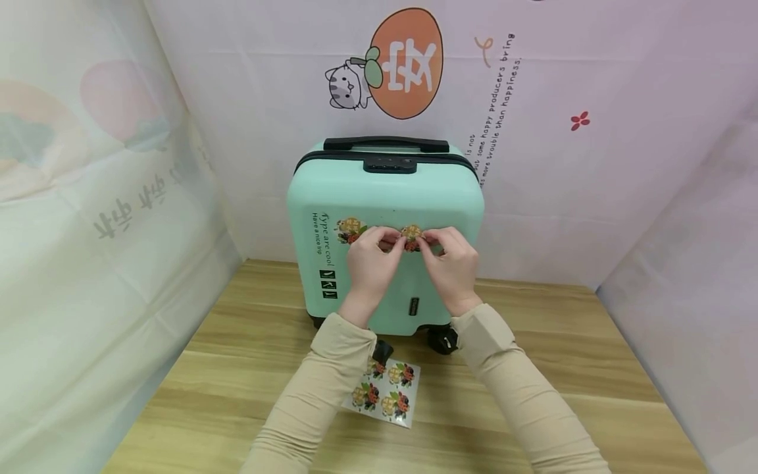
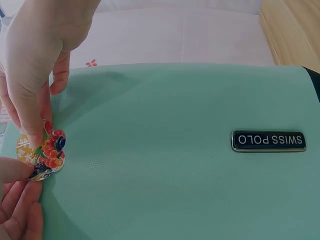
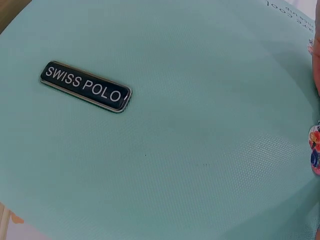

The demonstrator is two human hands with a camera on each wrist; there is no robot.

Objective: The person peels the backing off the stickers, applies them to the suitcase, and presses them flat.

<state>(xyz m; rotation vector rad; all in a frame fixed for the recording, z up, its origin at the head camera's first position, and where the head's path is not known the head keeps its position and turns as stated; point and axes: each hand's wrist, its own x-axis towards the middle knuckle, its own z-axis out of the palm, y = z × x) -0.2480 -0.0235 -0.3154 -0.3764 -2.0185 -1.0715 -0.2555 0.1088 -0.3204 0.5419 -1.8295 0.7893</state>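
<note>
A mint-green suitcase (image 1: 343, 187) stands upright, its front facing me. Close against that front, both hands hold one colourful floral sticker (image 1: 411, 232) by its two sides. The left hand (image 1: 372, 260) pinches its left edge between thumb and fingers; the right hand (image 1: 453, 263) pinches the opposite edge. In the left wrist view the sticker (image 2: 54, 150) shows red flowers and a yellow part, with the left thumb (image 2: 15, 170) lying over one side. Only a sliver of the sticker (image 3: 315, 150) enters the right wrist view. A similar sticker (image 1: 348, 228) is on the suitcase, left of the hands.
A sheet with several more stickers (image 1: 408, 421) lies on the wooden table (image 1: 237, 368) below the suitcase, partly behind the left sleeve. The suitcase has a black handle (image 1: 385, 141) on top and a SWISS POLO badge (image 2: 268, 141). Printed cloth (image 1: 266, 131) hangs behind.
</note>
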